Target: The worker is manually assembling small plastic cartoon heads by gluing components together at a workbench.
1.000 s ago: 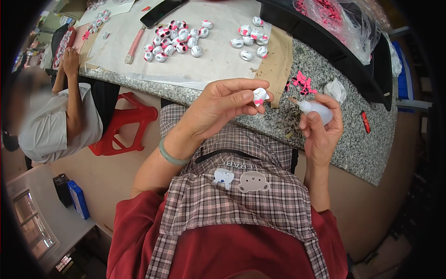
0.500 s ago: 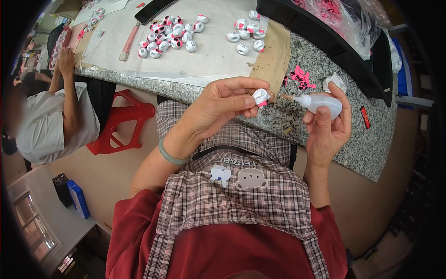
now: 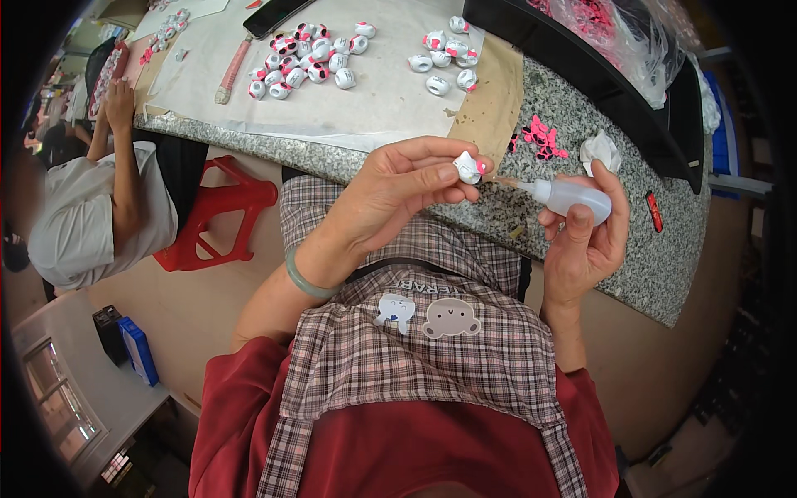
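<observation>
Between the thumb and fingers of my left hand (image 3: 407,181) is a small white figurine head (image 3: 467,168) with a pink part on its right side. My right hand (image 3: 585,241) grips a translucent squeeze bottle (image 3: 577,201), its thin nozzle pointing left at the head. The nozzle tip is right by the pink part; whether they touch, I cannot tell. Beyond my hands, several similar heads with pink parts lie in a pile (image 3: 303,62), and a smaller group (image 3: 444,56) lies to its right. Loose pink and black pieces (image 3: 544,139) rest on the granite tabletop (image 3: 614,274).
A crumpled white tissue (image 3: 599,151) and a small red packet (image 3: 654,212) lie at the right. Behind them stands a black tray (image 3: 581,75) holding bagged pink pieces. A phone (image 3: 278,15) and a pink-handled tool (image 3: 232,73) lie far left. Another person (image 3: 108,199) sits near a red stool (image 3: 224,216).
The head in my left hand has turned, so its pink part now faces right. The bottle has tipped lower on its right side, and its nozzle has come closer to the head.
</observation>
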A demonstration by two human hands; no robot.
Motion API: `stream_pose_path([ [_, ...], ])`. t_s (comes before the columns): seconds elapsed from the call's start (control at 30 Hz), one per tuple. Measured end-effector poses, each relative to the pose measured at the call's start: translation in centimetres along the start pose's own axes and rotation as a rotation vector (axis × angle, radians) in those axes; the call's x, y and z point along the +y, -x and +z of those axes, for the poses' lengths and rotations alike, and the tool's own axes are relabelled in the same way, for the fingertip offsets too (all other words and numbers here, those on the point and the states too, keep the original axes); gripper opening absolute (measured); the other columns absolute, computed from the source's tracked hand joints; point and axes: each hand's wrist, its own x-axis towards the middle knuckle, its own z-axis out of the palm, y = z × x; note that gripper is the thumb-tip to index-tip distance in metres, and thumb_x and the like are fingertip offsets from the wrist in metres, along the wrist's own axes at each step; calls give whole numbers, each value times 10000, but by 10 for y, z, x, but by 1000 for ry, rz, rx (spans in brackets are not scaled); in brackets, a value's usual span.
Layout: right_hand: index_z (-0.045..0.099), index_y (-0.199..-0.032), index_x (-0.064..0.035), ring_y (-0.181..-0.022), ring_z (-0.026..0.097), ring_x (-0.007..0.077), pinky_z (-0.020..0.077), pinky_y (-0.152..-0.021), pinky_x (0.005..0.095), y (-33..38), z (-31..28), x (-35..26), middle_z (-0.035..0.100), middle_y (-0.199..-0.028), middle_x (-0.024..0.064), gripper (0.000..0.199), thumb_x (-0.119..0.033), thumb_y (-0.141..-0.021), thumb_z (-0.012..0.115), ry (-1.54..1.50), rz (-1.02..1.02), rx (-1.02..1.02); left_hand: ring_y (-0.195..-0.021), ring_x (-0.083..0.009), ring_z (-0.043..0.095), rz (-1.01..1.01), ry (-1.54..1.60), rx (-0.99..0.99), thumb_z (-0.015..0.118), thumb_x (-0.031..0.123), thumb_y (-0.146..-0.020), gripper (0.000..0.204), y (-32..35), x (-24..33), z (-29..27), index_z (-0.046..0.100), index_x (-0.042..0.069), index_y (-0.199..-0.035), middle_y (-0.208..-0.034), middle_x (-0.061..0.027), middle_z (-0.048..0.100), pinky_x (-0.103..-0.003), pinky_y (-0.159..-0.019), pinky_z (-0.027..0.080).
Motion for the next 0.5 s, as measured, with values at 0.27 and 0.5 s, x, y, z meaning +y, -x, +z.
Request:
stream_pose_path([
  [0.27,457,-1219,18,-602,564,100,427,-488,173,4,1,-2,615,-926,150,427,-212,-883,587,83,-76,-19,-919,-249,638,57,-2,18,571,37,-859,232,-1,-3,0,549,-16,-1083,-1092,-213,596,-267,-810,537],
  [0.5,473,-1204,21,-603,578,100,445,-500,170,6,1,-2,625,-925,157,402,-176,-876,595,101,-90,-36,-942,-266,632,48,-5,21,593,22,-839,204,1,-5,-2,558,-3,-1038,-1075,-205,604,-280,-823,539],
])
